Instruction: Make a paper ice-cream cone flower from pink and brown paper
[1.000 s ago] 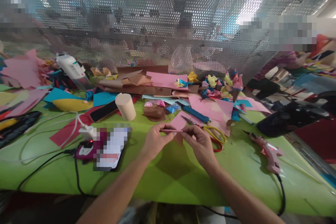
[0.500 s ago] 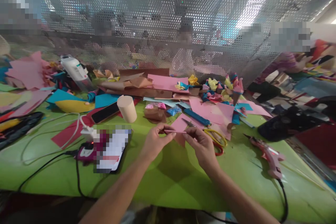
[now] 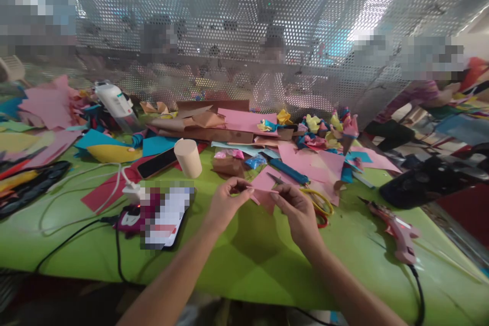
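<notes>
Both hands meet above the green counter [image 3: 248, 260]: left hand [image 3: 225, 204] and right hand [image 3: 298, 211], each pinching one end of a small pink paper piece [image 3: 263, 195] between thumb and fingertips. The piece is held edge-on just above the counter, so its shape is hard to make out, and its ends are hidden inside the pinches. Just right of the right hand lie yellow-handled scissors [image 3: 319, 202], their red lower part partly hidden behind the wrist. A blue utility knife [image 3: 289, 171] rests on pink sheets [image 3: 309, 160] beyond them. Further right, a pink glue gun [image 3: 399, 232] lies on the counter, its black cord running off the bottom edge. Left of the hands, a blurred-out device [image 3: 164, 216] lies beside a white charger [image 3: 132, 192] and cables. A tan paper cylinder [image 3: 188, 157] stands tilted next to a dark phone [image 3: 157, 162]. Crumpled coloured scraps [image 3: 324, 130] crowd the far edge before a perforated metal screen [image 3: 244, 35], behind which blurred figures cannot be resolved.
</notes>
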The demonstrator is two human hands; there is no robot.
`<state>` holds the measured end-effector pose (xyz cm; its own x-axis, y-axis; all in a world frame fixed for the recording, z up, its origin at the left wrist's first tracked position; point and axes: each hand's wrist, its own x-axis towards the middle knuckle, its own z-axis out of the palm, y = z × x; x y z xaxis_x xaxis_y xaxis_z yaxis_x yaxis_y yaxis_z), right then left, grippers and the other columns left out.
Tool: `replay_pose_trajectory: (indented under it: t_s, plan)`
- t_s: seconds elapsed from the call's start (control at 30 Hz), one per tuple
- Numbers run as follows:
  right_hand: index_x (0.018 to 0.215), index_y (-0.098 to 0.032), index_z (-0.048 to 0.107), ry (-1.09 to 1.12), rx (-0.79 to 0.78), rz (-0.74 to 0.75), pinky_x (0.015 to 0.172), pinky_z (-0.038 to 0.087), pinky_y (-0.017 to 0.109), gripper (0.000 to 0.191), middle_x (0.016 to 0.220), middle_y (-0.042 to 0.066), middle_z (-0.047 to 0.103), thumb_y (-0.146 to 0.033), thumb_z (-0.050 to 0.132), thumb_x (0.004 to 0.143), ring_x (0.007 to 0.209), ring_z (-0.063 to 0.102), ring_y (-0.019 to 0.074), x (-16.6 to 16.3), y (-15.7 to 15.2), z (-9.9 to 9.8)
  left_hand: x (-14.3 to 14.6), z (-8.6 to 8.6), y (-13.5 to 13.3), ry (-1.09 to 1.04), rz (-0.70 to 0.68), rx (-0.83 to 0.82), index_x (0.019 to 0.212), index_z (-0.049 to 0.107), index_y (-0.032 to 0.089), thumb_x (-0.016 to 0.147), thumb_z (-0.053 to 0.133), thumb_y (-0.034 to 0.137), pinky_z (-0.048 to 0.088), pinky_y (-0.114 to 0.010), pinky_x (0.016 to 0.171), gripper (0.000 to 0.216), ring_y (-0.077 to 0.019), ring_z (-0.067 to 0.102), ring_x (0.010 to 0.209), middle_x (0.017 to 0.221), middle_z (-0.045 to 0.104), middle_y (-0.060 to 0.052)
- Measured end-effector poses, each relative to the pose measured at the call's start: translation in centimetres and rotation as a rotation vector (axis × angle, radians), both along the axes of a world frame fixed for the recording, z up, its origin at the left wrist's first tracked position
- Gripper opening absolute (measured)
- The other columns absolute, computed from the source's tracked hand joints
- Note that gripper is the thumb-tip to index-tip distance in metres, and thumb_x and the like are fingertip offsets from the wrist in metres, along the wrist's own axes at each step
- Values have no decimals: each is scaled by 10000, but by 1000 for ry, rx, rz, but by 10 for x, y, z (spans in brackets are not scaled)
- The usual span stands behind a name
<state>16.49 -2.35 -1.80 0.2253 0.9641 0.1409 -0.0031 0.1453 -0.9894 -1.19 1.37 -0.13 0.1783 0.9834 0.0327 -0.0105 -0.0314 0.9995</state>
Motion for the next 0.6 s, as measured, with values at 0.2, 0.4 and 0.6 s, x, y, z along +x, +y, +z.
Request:
replay_pose_trajectory:
  t_s: [0.2, 0.4, 0.6]
  plan:
    - [812, -195, 666, 45, -6, 9, 595, 417, 254, 254, 731, 5, 626, -418, 773, 751, 660, 528, 144, 0, 0, 0, -1, -3, 1, -41, -18, -7, 832, 717, 155, 754, 738, 350, 436, -216, 670, 212, -121, 576, 708, 770, 678, -19]
    - [792, -194, 664, 68, -3, -11, 589, 424, 258, 287, 730, 13, 627, -441, 791, 721, 659, 534, 150, -1, 0, 2, 0, -5, 1, -39, -19, -17, 849, 712, 159, 751, 742, 383, 424, -214, 650, 247, -117, 560, 690, 760, 664, -15]
    - [776, -199, 665, 100, -22, -11, 568, 422, 254, 295, 724, 8, 634, -446, 804, 694, 628, 526, 140, -3, 0, 4, 1, -3, 0, -40, -15, -18, 831, 704, 161, 735, 751, 345, 436, -216, 662, 213, -120, 574, 697, 762, 672, -10]
